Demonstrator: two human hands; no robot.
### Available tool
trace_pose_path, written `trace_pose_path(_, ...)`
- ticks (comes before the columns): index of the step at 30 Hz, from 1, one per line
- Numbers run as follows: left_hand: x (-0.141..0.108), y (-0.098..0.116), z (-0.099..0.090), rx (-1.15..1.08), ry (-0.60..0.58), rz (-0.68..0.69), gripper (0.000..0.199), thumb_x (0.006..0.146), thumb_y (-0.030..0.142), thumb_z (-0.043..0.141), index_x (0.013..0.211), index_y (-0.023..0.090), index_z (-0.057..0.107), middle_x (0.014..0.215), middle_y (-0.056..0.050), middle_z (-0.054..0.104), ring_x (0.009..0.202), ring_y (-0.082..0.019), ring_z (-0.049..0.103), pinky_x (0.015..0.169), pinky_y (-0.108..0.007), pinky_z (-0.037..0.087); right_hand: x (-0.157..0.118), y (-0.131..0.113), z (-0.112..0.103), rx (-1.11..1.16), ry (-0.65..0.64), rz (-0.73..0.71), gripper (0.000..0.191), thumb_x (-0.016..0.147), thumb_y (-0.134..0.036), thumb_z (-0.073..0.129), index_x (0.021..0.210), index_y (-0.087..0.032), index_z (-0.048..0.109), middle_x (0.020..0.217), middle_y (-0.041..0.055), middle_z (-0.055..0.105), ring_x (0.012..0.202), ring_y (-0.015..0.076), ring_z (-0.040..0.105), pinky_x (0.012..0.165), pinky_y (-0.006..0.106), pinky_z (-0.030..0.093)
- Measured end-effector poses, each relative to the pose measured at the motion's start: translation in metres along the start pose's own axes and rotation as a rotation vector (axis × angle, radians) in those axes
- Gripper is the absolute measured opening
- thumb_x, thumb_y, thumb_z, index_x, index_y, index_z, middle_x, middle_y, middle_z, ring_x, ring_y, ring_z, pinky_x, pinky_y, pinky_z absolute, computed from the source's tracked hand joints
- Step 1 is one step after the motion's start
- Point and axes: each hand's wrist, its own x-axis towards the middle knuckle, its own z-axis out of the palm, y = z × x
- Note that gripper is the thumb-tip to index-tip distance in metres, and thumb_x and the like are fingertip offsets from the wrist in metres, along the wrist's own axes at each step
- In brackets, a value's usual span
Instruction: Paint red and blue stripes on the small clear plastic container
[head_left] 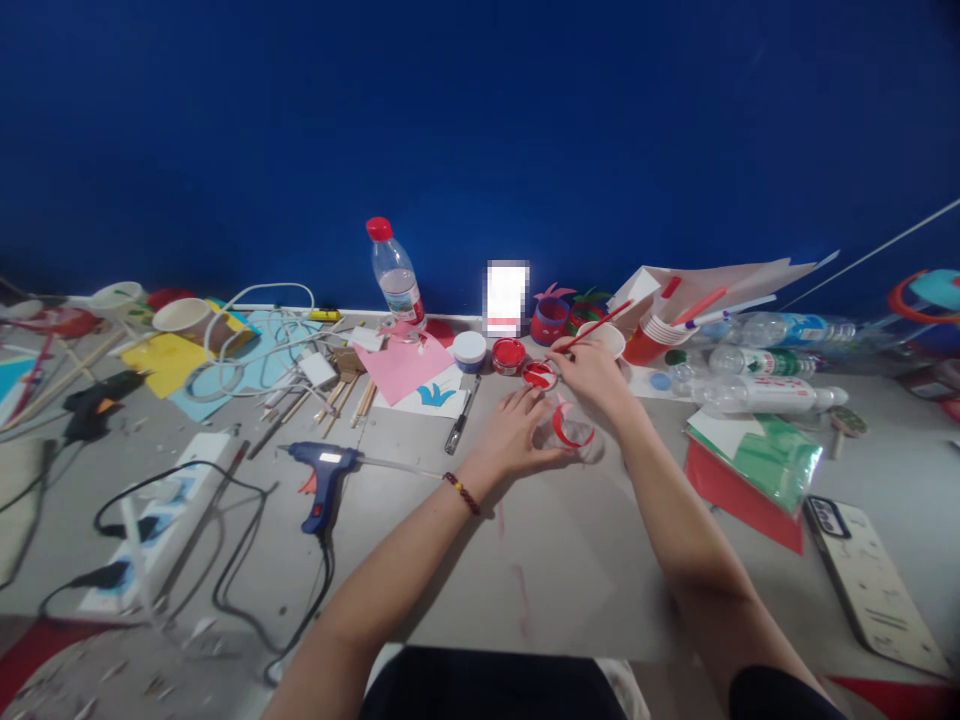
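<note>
Left hand (514, 435), one: thumb and fingers curved partway open around one clear cup (573, 430) banded in red, which sat low over the table (555, 560). Right hand (596, 375), one: fingers pinched closed on one red brush (600, 325), its tip by one small dish (540, 376) of red paint; contact could not be told. Just beyond the dish, closest in the way: one open red jar (509, 355) and, left of it, one white-lidded jar (470, 350). Directly beyond the right hand: one paper cup (609, 340), then one stack of cups (651, 338) holding straws. Left of the left hand: one pen (463, 415), one blue glue gun (322, 480), one power strip (161, 520); farther beyond, one red-capped bottle (396, 275). Well right of the right hand: at least three lying bottles (776, 393), one phone (874, 580). Labels: blue, green and red-lettered on the lying bottles, wording too blurred to read.
</note>
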Motion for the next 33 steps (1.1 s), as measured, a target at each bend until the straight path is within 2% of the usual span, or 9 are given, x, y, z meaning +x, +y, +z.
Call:
trace_pose_path(5,0.0006,-0.0005,0.0007,0.003,-0.012,-0.005,0.079,0.078,0.071,0.067,0.138,0.022,0.053,0.149,-0.014,0.050,0.141,-0.034,0.043,0.116,-0.051,0.035,-0.0026,-0.0033,-0.0035,-0.024,-0.014,0.039,0.024,0.091,-0.027,0.053,0.084,-0.019,0.075,0.092,0.0099,0.078,0.097,0.0274,0.070,0.096,0.038,0.048)
trace_pose_path(8,0.0006,0.0001,0.0003,0.001,-0.006,-0.003,0.079,0.078,0.071,0.067,0.138,0.022,0.053,0.149,-0.014,0.050,0.141,-0.034,0.043,0.115,-0.051,0.036,-0.0032,-0.0035,-0.0050,-0.003,0.024,0.069,0.026,0.091,-0.029,0.053,0.083,-0.018,0.075,0.095,0.0113,0.078,0.094,0.0285,0.071,0.091,0.038,0.051)
trace_pose_path(12,0.0002,0.0012,-0.0009,-0.006,0.009,0.012,0.078,0.078,0.071,0.066,0.136,0.021,0.054,0.146,-0.014,0.052,0.139,-0.033,0.045,0.115,-0.049,0.037,-0.0022,-0.0015,-0.0029,0.035,0.096,0.066,0.025,0.091,-0.030,0.053,0.087,-0.018,0.075,0.101,0.0117,0.078,0.099,0.0287,0.071,0.093,0.037,0.051)
trace_pose_path(18,0.0002,0.0006,-0.0010,-0.006,-0.013,-0.005,0.074,0.078,0.068,0.069,0.135,0.023,0.055,0.148,-0.014,0.051,0.139,-0.035,0.044,0.115,-0.052,0.036,0.0002,0.0012,0.0031,0.006,0.063,0.031,0.026,0.092,-0.028,0.051,0.088,-0.020,0.075,0.098,0.0109,0.078,0.097,0.0279,0.071,0.095,0.038,0.050)
trace_pose_path(25,0.0005,0.0014,-0.0012,-0.009,-0.003,-0.001,0.075,0.077,0.069,0.069,0.135,0.023,0.055,0.149,-0.014,0.050,0.140,-0.035,0.044,0.115,-0.052,0.036,-0.0020,-0.0035,-0.0045,-0.061,0.012,0.054,0.025,0.091,-0.029,0.053,0.089,-0.017,0.075,0.092,0.0136,0.077,0.091,0.0284,0.072,0.086,0.036,0.052)
trace_pose_path(33,-0.0001,0.0014,-0.0011,-0.002,0.000,0.003,0.075,0.077,0.068,0.069,0.136,0.023,0.055,0.147,-0.014,0.051,0.140,-0.035,0.044,0.114,-0.051,0.037,-0.0007,-0.0004,0.0000,0.023,0.097,0.067,0.025,0.092,-0.029,0.052,0.090,-0.020,0.076,0.100,0.0110,0.078,0.099,0.0270,0.071,0.093,0.035,0.051)
